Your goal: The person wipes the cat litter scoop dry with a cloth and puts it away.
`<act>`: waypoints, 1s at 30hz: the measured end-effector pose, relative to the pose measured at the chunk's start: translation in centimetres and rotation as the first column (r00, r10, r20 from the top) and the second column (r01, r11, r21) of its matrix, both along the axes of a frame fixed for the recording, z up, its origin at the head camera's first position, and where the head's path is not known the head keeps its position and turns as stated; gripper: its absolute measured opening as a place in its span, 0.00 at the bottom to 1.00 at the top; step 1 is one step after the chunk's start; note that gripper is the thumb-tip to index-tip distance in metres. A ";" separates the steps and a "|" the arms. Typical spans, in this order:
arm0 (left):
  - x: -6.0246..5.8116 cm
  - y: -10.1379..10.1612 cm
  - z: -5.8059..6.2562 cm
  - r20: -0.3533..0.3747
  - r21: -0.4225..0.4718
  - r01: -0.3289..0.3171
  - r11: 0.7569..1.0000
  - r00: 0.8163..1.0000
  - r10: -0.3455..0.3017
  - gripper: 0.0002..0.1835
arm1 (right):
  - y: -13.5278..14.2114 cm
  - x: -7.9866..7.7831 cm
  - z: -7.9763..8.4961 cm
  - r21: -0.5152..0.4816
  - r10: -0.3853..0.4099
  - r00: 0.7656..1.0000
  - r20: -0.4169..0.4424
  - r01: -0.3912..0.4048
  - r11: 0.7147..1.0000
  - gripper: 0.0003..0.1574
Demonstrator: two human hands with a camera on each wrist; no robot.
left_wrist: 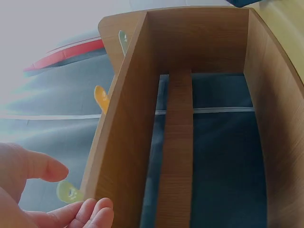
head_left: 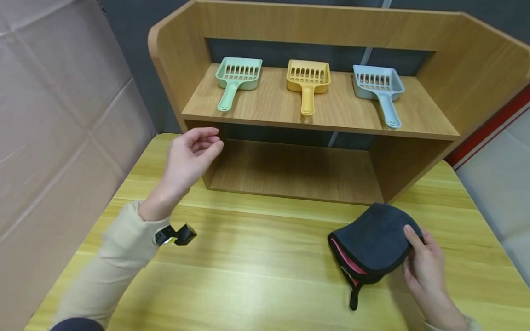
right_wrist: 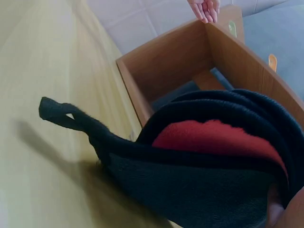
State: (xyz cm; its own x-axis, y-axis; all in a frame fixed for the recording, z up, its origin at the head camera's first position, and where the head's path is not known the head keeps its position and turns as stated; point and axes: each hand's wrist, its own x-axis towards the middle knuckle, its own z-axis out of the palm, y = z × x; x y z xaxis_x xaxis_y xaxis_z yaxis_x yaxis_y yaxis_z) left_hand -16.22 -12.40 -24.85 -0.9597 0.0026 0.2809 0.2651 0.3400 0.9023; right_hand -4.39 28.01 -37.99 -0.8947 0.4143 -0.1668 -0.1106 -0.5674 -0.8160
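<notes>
My right hand (head_left: 426, 264) grips the rounded edge of a dark cloth pouch (head_left: 374, 239), thumb on top, at the table's right side. The right wrist view shows its reddish-pink lining (right_wrist: 216, 137) through the gaping mouth and a small loop (right_wrist: 61, 114) at one corner. Holding nothing, my left hand (head_left: 188, 156) hovers at the front left of the wooden shelf, fingers loosely bent. Nearest to it is the green slotted litter scoop (head_left: 228, 97), its handle jutting toward me. A yellow scoop (head_left: 308, 99) and a blue scoop (head_left: 387, 108) lie farther right.
The wooden shelf (head_left: 265, 122) stands at the back of the yellow wood-grain table (head_left: 248, 257), with the scoops on its upper board. Below is an open lower compartment (head_left: 290, 170). A pale padded wall (head_left: 62, 115) rises at left, a dark panel behind.
</notes>
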 end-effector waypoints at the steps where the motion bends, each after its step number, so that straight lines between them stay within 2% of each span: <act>1: 0.0 0.1 -0.4 0.006 0.006 0.003 1.000 1.000 -0.003 0.15 | 0.2 0.1 -0.1 -0.012 -0.014 1.000 -0.002 0.014 1.000 0.11; 5: 0.2 0.3 -1.9 0.032 0.024 0.024 0.999 0.999 -0.025 0.15 | 0.7 0.4 -0.6 0.024 -0.054 0.998 0.033 0.053 0.998 0.10; 9: 0.6 0.6 -3.5 0.049 0.028 0.046 0.999 0.998 -0.047 0.15 | 1.3 0.8 -1.0 0.160 -0.052 0.994 0.100 0.035 0.986 0.09; 13: 0.7 1.2 -5.1 0.035 0.025 0.058 0.998 0.998 -0.058 0.15 | 1.9 1.0 -1.4 0.244 -0.050 0.990 0.134 0.016 0.970 0.10; 16: 0.9 1.8 -6.3 -0.004 0.014 0.061 0.998 0.998 -0.061 0.15 | 2.6 1.2 -1.9 0.285 -0.025 0.987 0.159 -0.022 0.958 0.11; 19: 1.2 2.5 -7.5 -0.045 -0.020 0.058 0.998 0.997 -0.059 0.14 | 3.7 1.5 -2.3 0.366 0.002 0.977 0.215 -0.083 0.927 0.11; 21: 1.4 2.9 -8.4 -0.065 -0.037 0.062 0.997 0.996 -0.064 0.14 | 4.4 1.6 -2.6 0.444 0.010 0.965 0.261 -0.130 0.887 0.11; 22: 1.4 3.2 -8.8 -0.073 -0.049 0.063 0.997 0.995 -0.066 0.14 | 4.7 1.7 -2.6 0.492 0.009 0.958 0.287 -0.155 0.857 0.11; 23: 1.5 3.4 -9.2 -0.079 -0.063 0.063 0.996 0.995 -0.068 0.14 | 5.0 1.8 -2.6 0.553 0.003 0.949 0.315 -0.186 0.812 0.11; 25: 1.5 3.8 -10.1 -0.098 -0.090 0.066 0.994 0.992 -0.075 0.15 | 5.5 2.0 -2.6 0.680 -0.028 0.932 0.362 -0.243 0.692 0.09; 27: 1.5 4.2 -10.7 -0.114 -0.125 0.067 0.990 0.990 -0.082 0.15 | 5.9 2.1 -2.5 0.798 -0.064 0.919 0.390 -0.302 0.522 0.08; 29: 1.5 4.5 -11.1 -0.135 -0.160 0.059 0.985 0.988 -0.081 0.16 | 6.3 2.2 -2.6 0.875 -0.096 0.914 0.394 -0.341 0.344 0.10; 30: 1.4 4.6 -11.3 -0.147 -0.174 0.054 0.983 0.986 -0.080 0.16 | 6.5 2.3 -2.6 0.894 -0.104 0.914 0.392 -0.352 0.277 0.11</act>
State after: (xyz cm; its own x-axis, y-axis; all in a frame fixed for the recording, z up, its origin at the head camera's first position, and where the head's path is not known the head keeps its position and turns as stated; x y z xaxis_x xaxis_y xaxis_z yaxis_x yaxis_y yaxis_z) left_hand -14.78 -7.82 -36.19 -0.9014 0.1256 0.4144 0.4229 0.4606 0.7804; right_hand -2.14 34.54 -40.61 -0.9301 0.3670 -0.0162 0.2628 0.6340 -0.7273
